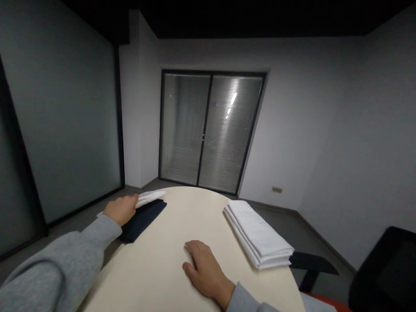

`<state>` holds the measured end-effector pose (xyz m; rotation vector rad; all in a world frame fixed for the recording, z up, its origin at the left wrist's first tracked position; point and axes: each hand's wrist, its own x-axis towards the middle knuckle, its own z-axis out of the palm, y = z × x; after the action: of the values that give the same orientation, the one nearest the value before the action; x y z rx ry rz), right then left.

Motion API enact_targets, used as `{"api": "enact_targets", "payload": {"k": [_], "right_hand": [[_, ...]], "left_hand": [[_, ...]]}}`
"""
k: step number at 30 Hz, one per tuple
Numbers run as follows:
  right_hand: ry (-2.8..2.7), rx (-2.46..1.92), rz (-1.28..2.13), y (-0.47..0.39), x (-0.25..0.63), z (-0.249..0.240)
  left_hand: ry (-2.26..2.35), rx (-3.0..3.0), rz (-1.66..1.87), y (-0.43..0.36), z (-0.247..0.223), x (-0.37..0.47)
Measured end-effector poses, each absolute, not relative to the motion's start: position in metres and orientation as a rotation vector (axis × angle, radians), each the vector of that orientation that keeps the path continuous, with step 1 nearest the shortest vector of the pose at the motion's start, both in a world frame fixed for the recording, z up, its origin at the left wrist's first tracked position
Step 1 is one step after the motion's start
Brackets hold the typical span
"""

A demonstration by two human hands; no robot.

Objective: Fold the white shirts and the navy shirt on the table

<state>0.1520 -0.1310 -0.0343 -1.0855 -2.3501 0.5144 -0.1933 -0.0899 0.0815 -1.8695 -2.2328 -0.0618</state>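
The left hand (120, 209) grips a white cloth (151, 197) over navy fabric (144, 221), unreleased; beside the loose, empty right hand (206, 271), 1 white cloth stack (260, 236) looks fully folded.

Dim light falls on pale walls (308, 108) — 2-panel black-framed glazing (224, 134) with blinds (185, 134) ahead, a black chair (386, 273) at right.

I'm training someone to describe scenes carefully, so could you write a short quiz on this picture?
1. True or false: the right hand is gripping the white folded stack.
2. What colour is the lower piece by the left hand, next to the white piece? A) bright red B) dark blue C) yellow
3. Fill in: the white folded stack lies to the ____ of the right hand.

Key: 1. False; 2. B; 3. right
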Motion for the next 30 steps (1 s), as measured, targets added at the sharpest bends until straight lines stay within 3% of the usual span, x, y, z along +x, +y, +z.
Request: {"api": "enact_targets", "payload": {"k": [5,9,13,18,21,26,30], "right_hand": [[-2.065,-1.048,0.765,-0.118,0.159,-0.042],[-1.730,-0.973,0.913,-0.110,0.166,-0.030],[-1.408,-0.917,1.079,-0.120,0.179,-0.006],[-1.365,-1.129,1.252,-0.141,0.201,-0.016],[-1.410,-1.357,1.124,-0.145,0.212,-0.034],[-1.437,-1.409,1.021,-0.144,0.219,-0.041],[-1.440,-1.365,1.020,-0.149,0.220,-0.035]], "left_hand": [[-2.114,-1.904,-0.160,-0.098,0.161,-0.190],[-2.063,-2.362,-0.546,-0.118,0.194,-0.169],[-2.287,-2.862,-1.058,-0.122,0.161,-0.143],[-2.234,-2.791,-1.259,-0.122,0.078,-0.105],[-1.928,-2.845,-1.033,-0.157,0.047,-0.088],[-1.703,-3.102,-0.168,-0.219,0.020,-0.071],[-1.662,-2.991,-0.118,-0.223,0.012,-0.063]]}}
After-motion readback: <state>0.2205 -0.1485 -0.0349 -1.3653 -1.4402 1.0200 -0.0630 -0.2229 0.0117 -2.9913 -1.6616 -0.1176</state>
